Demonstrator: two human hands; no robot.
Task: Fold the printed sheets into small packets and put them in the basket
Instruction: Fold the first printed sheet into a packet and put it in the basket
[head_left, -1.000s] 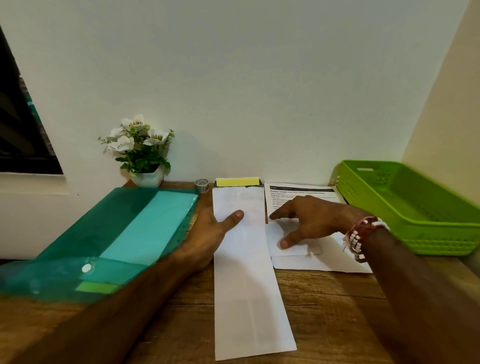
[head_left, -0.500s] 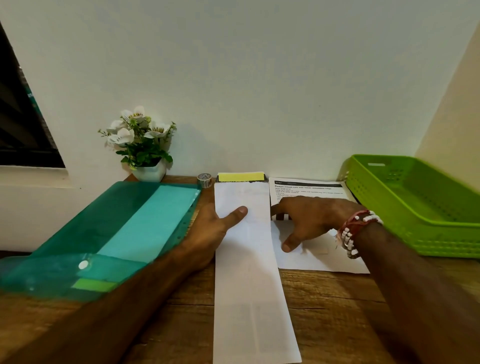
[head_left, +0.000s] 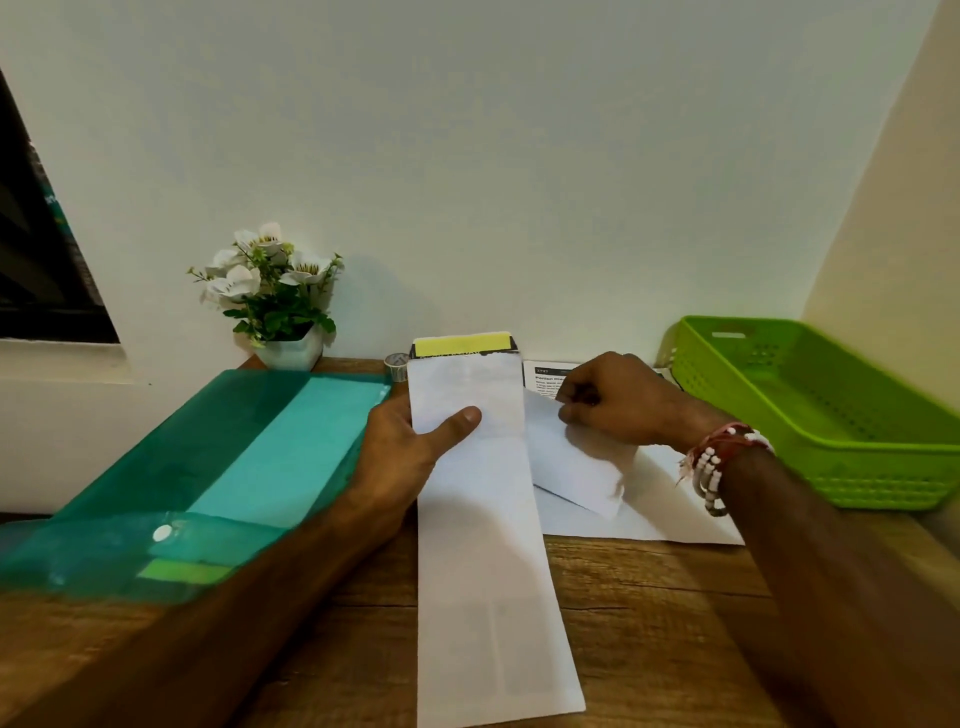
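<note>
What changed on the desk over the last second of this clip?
The right hand, flat on the printed white sheets earlier, now pinches the small folded white paper and tilts its far end up off them. Unchanged: the left hand holds the long folded white paper strip, thumb on top; the green plastic basket stays put.

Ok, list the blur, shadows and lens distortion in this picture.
Head view: soft even light, no glare; the plant casts a faint shadow rightward on the wall; the green basket and the packet pinched by the right hand are motion-smeared; the long sheet the left hand grips looks sharper; wide-angle lens slants the wall corner.
</note>
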